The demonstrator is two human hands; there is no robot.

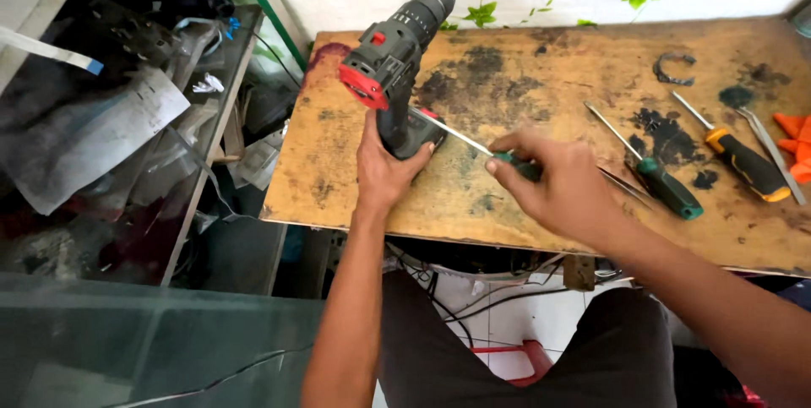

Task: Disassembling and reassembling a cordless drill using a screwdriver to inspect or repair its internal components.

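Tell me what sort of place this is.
Probably a small repair workshop. A stained, worn wooden workbench carries a black-and-red cordless drill, a green-handled screwdriver and an orange-and-black-handled screwdriver; a cluttered shelf of parts and papers stands beside it.

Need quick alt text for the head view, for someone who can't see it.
The left hand steadies a dark cordless drill lying on a stained wooden table, while the right hand holds a screwdriver to the drill's grip. Two more screwdrivers lie to the right.
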